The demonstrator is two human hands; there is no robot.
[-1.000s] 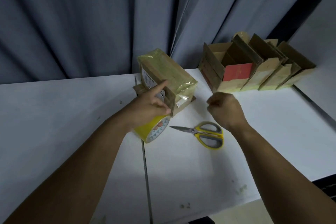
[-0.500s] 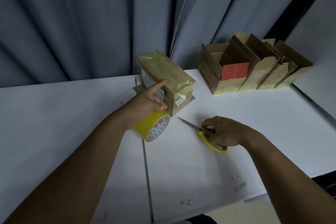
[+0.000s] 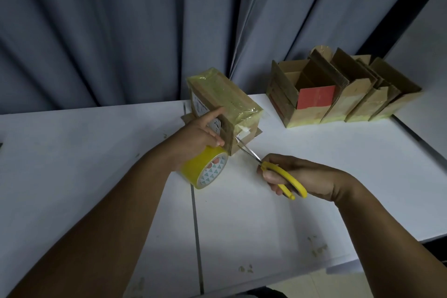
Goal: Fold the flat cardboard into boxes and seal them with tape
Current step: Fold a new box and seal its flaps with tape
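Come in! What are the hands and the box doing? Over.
Left hand holds tape roll beside taped box. Right hand grips scissors, blades open at its corner. Nothing in the way.

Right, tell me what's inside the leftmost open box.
A red panel stands upright inside the leftmost open box, with brown cardboard behind it. Its floor is hidden by the panel and walls.

Two bare hands at work, seen from a head-worn camera: the left hand (image 3: 199, 134) and the right hand (image 3: 300, 174) are uncovered, knuckles and fingers in plain view; behind each hand the left forearm (image 3: 108, 213) and the right forearm (image 3: 387, 227) are bare from the wrist back as far as the view reaches
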